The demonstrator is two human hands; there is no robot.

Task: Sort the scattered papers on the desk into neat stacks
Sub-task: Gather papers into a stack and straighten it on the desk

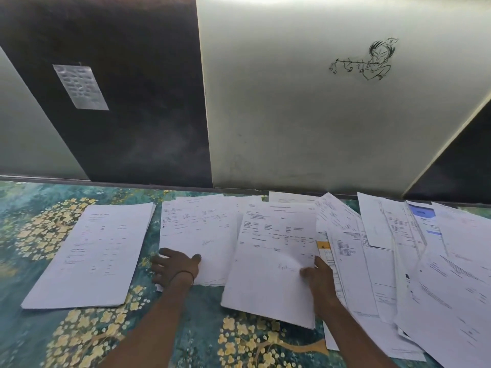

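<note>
Pinching a printed sheet (273, 261) in my right hand (320, 280) while my left hand (176, 264) lies flat on the middle stack (199, 229), I judge sorting is midway: next, lay it squarely there, then tackle the loose heap (425, 274) at the table's (34, 197) right.

Teal floral-patterned desk (32, 208), neat paper stack (90, 256) left, middle stack (199, 229), scattered papers (425, 274) right
</note>
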